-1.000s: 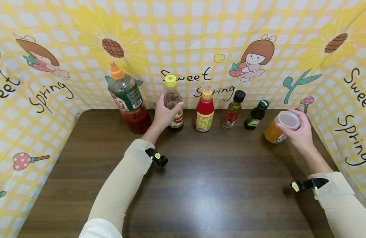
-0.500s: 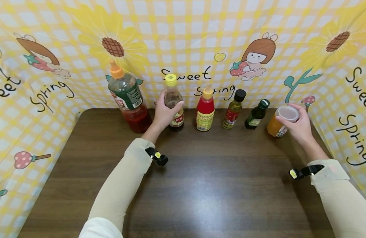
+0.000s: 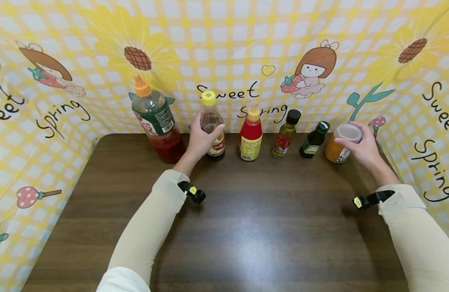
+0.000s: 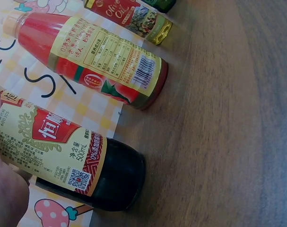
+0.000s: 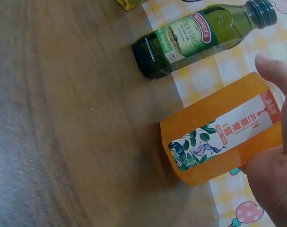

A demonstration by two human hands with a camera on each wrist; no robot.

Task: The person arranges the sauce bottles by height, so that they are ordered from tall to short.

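Observation:
My left hand (image 3: 203, 137) grips a bottle of dark sauce (image 3: 218, 147) with a yellow cap, upright at the back of the table; its cream and red label (image 4: 53, 137) faces the left wrist camera. At the back right, my right hand (image 3: 366, 144) holds a jar of orange jam (image 3: 335, 151) near its pale lid (image 3: 349, 133), thumb on the near side. In the right wrist view the jam jar (image 5: 219, 127) shows a white label. Whether its base touches the table cannot be told. A green olive oil bottle (image 3: 312, 141) is just left of the jar.
A large chili sauce bottle (image 3: 160, 125) stands left of my left hand. Between my hands are a red ketchup bottle (image 3: 251, 140) and a small black-capped oil bottle (image 3: 285, 136). Checked cloth (image 3: 224, 48) hangs behind the brown table (image 3: 246, 227).
My right hand has carried the jam jar back toward the cloth, level with the row of bottles, and lately a little left. My left hand stays on the sauce bottle.

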